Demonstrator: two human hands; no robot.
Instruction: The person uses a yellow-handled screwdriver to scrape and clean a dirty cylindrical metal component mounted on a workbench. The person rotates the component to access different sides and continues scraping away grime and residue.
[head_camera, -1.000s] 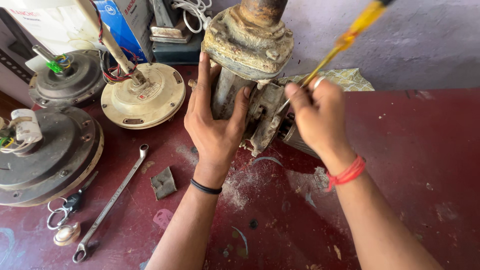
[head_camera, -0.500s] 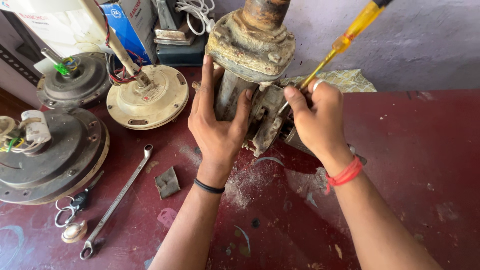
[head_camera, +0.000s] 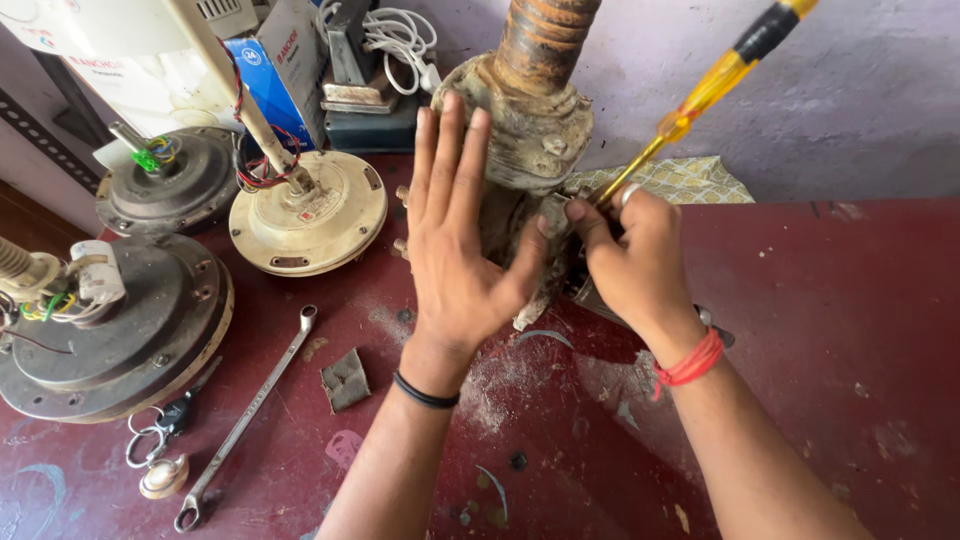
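A dirty, rusted pump-like metal body (head_camera: 530, 110) with a rusty pipe on top stands at the back of the dark red table (head_camera: 820, 330). My left hand (head_camera: 455, 240) lies flat against its left side, fingers pointing up, thumb wrapped round the lower part. My right hand (head_camera: 630, 260) grips a screwdriver with a yellow translucent handle (head_camera: 720, 75); its shaft slants down into the body's right side, where the tip is hidden behind my fingers. A red band is on my right wrist, a black one on my left.
A cream fan motor (head_camera: 310, 215) with wires and two grey fan motors (head_camera: 165, 185) (head_camera: 110, 320) sit to the left. A long spanner (head_camera: 245, 420), a key ring (head_camera: 155, 440) and a small grey scrap (head_camera: 345, 380) lie in front. A patterned cloth (head_camera: 690, 180) lies behind.
My view has shifted slightly, so everything sits a bit lower and to the right. My left hand has flattened higher against the body. The screwdriver stays in place.
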